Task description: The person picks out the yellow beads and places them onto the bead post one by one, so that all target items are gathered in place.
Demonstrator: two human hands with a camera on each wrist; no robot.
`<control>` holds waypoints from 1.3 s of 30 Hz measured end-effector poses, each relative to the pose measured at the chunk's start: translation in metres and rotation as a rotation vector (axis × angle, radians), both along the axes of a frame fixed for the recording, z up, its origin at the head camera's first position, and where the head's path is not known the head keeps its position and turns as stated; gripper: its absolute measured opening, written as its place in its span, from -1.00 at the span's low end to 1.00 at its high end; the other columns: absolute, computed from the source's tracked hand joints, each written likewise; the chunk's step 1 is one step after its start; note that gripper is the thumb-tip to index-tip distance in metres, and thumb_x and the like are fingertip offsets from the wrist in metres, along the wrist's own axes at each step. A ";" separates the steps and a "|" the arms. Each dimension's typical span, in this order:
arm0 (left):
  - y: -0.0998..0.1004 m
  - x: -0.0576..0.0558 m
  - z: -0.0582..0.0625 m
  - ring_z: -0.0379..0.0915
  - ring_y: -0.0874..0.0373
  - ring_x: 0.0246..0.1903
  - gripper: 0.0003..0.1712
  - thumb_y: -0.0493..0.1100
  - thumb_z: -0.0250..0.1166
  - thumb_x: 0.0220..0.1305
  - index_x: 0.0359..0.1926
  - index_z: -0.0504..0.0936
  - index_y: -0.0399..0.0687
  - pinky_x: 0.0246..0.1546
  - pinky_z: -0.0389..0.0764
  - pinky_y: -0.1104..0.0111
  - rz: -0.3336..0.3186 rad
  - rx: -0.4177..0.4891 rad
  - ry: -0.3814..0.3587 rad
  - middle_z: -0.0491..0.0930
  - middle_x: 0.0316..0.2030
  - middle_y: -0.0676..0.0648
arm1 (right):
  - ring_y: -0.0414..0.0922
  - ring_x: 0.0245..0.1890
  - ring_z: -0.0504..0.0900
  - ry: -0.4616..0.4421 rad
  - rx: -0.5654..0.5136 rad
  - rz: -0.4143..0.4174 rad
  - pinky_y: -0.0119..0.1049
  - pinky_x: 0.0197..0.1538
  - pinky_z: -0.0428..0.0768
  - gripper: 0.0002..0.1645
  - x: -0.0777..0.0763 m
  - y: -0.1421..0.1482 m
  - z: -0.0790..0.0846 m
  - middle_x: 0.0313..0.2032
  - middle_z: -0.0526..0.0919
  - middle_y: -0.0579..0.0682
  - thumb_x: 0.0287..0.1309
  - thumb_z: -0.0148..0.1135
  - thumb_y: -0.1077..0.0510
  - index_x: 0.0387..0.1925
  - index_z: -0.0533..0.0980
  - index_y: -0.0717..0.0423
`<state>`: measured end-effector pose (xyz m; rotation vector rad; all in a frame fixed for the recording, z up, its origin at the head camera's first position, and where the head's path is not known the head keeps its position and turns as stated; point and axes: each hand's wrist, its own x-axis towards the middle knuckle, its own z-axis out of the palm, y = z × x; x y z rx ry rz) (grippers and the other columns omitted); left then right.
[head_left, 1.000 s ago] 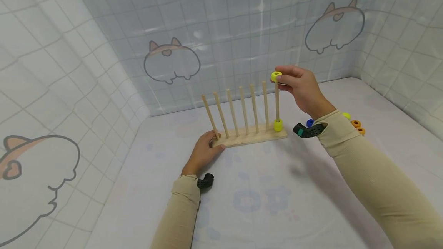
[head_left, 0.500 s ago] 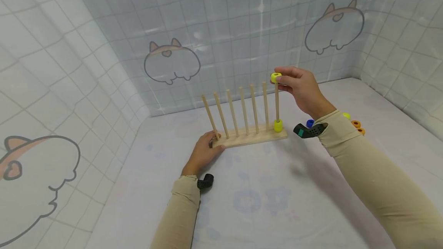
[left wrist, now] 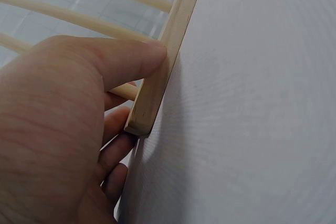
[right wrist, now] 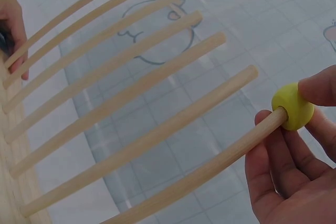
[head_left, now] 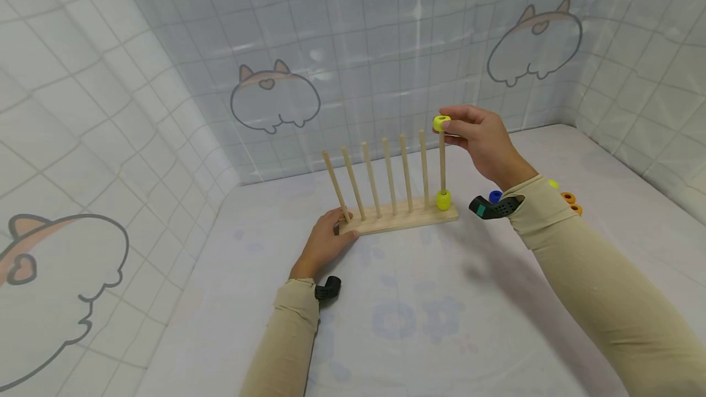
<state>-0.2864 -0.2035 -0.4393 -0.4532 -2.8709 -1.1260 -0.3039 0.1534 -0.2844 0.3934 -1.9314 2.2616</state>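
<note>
A wooden rack (head_left: 399, 219) with several upright pegs stands on the table. My left hand (head_left: 322, 242) grips the left end of its base; in the left wrist view the thumb (left wrist: 139, 59) lies on the base's edge and the fingers are behind it. With thumb and fingers my right hand (head_left: 485, 143) pinches a yellow bead (head_left: 440, 123) at the top of the rightmost peg (head_left: 442, 164). The right wrist view shows that peg's tip in the hole of the yellow bead (right wrist: 292, 107). More yellow (head_left: 444, 200), one bead or two stacked, sits at the foot of the same peg.
Right of the rack, partly behind the right wrist and sleeve, lie a blue bead (head_left: 495, 196), a yellow bead (head_left: 553, 184) and two orange beads (head_left: 568, 198). A pale patterned cloth (head_left: 386, 323) covers the table. Sheeted walls (head_left: 358, 48) rise at the back and sides.
</note>
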 end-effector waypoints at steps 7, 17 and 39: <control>-0.001 0.001 0.000 0.16 -0.09 0.40 -0.47 -0.01 0.39 0.29 0.24 0.56 -0.03 0.36 0.26 0.01 0.000 0.007 -0.002 0.33 0.40 -0.10 | -0.03 0.01 0.63 -0.018 0.018 -0.018 -0.32 0.07 0.59 -0.62 -0.001 -0.003 0.001 0.00 0.59 0.08 0.31 0.31 0.19 0.11 0.56 0.23; -0.001 0.000 -0.001 0.17 -0.08 0.40 -0.47 0.00 0.37 0.30 0.25 0.56 -0.03 0.35 0.27 0.02 0.001 -0.007 -0.005 0.34 0.40 -0.10 | -0.03 0.01 0.60 -0.030 0.027 -0.020 -0.35 0.06 0.59 -0.59 -0.001 -0.002 0.001 0.04 0.57 0.07 0.31 0.31 0.18 0.13 0.54 0.25; 0.001 0.000 -0.001 0.16 -0.06 0.41 -0.48 -0.01 0.39 0.29 0.23 0.57 -0.03 0.36 0.26 0.04 -0.003 0.009 0.003 0.35 0.39 -0.08 | 0.01 0.07 0.58 -0.023 -0.007 -0.005 -0.26 0.14 0.55 -0.62 0.000 0.002 0.001 0.07 0.60 0.14 0.35 0.27 0.15 0.08 0.55 0.32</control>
